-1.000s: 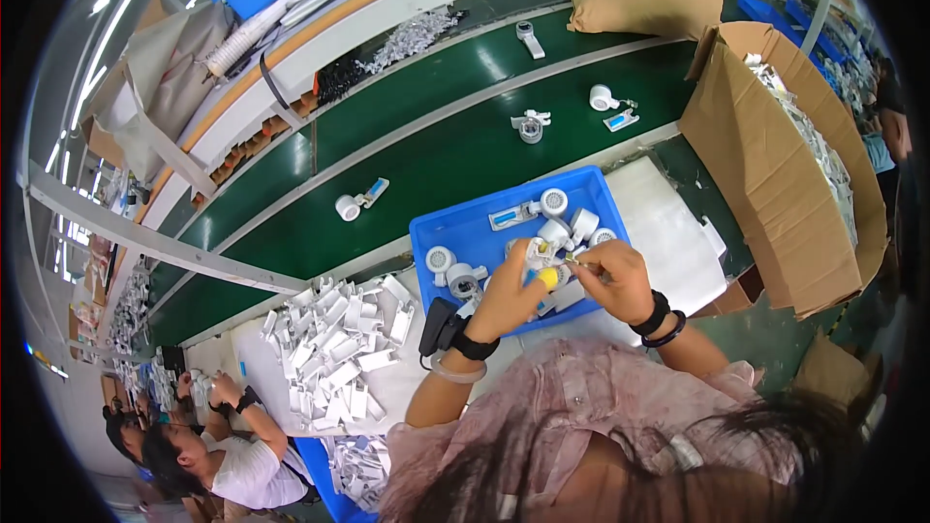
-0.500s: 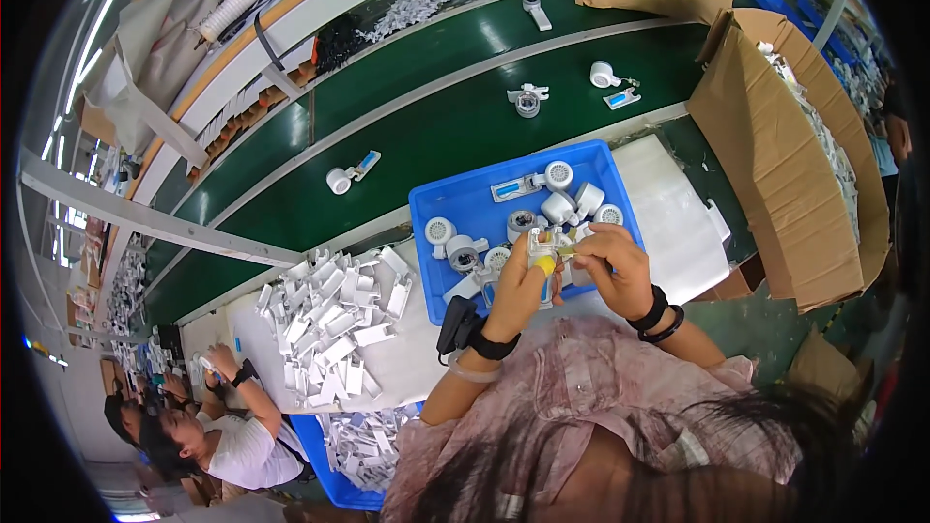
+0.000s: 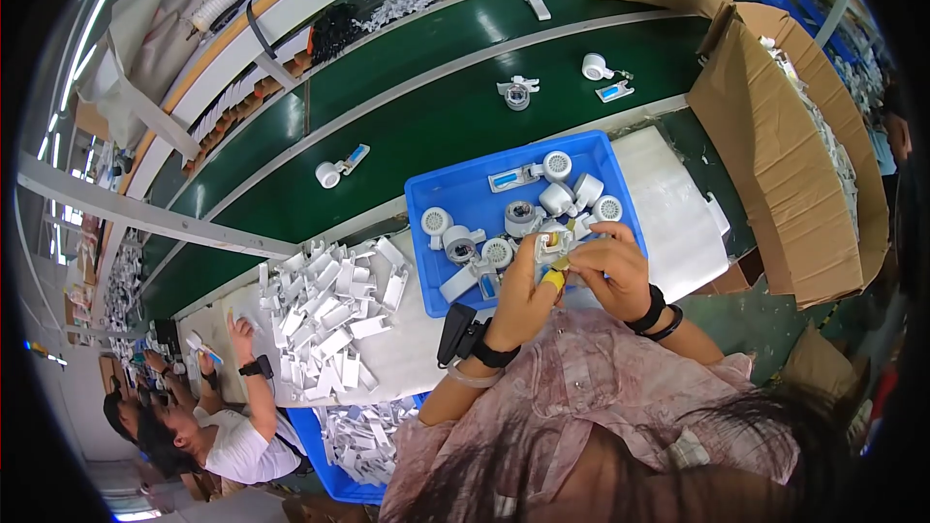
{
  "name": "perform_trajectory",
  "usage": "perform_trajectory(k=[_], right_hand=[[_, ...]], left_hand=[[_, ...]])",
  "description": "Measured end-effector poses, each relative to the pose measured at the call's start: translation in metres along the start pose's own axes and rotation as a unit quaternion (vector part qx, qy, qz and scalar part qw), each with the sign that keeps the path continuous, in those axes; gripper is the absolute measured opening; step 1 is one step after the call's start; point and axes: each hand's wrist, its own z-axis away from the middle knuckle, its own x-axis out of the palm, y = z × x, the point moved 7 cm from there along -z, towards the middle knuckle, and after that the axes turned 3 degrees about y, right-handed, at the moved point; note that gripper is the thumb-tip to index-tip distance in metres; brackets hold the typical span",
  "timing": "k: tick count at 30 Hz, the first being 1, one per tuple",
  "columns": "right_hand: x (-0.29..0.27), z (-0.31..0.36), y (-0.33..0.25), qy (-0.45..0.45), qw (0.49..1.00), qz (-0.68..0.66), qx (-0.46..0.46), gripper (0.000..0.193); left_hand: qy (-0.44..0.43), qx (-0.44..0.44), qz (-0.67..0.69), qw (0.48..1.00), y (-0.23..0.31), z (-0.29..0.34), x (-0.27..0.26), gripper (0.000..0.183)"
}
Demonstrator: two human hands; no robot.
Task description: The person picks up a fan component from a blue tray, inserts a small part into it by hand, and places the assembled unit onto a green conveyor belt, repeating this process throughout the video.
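Observation:
My left hand (image 3: 520,308), with a yellow wrap (image 3: 554,277) at its thumb, is closed around a small white fan part (image 3: 553,241) above the near side of a blue bin (image 3: 418,223). My right hand (image 3: 616,276) meets it from the right, thumb and fingers pinched together at the part's edge; whatever lies between those fingertips is too small to make out. Inside the bin are several white handheld fans with round grilled heads (image 3: 557,167). One fan has an open handle (image 3: 513,178) showing a blue cell.
Left of the bin, white plastic covers (image 3: 334,315) are heaped on the table, above another blue bin (image 3: 334,484) of parts. A green conveyor (image 3: 426,136) beyond carries a few fans. At right stands a large cardboard box (image 3: 775,165). A co-worker (image 3: 242,446) sits at left.
My hands have shifted slightly, the yellow-wrapped thumb now lower beside the right fingertips. Fans on the conveyor have moved a little left in view. The co-worker's hands have moved apart.

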Motion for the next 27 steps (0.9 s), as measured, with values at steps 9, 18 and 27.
perform_trajectory(k=[9, 18, 27], right_hand=[[-0.004, -0.0006, -0.0036, 0.018, 0.999, 0.014, -0.027, 0.023], [-0.0047, 0.0006, -0.0041, 0.019, 0.999, 0.029, -0.023, 0.021], [-0.0035, 0.0049, -0.0024, 0.034, 0.998, 0.038, -0.03, 0.023]], left_hand=[[-0.023, 0.03, -0.079, 0.996, 0.0041, 0.0026, 0.0045, 0.046], [-0.014, 0.016, -0.12, 0.993, 0.0039, 0.0051, 0.0054, 0.045], [-0.023, -0.008, -0.115, 0.993, 0.004, 0.0053, 0.0065, 0.047]])
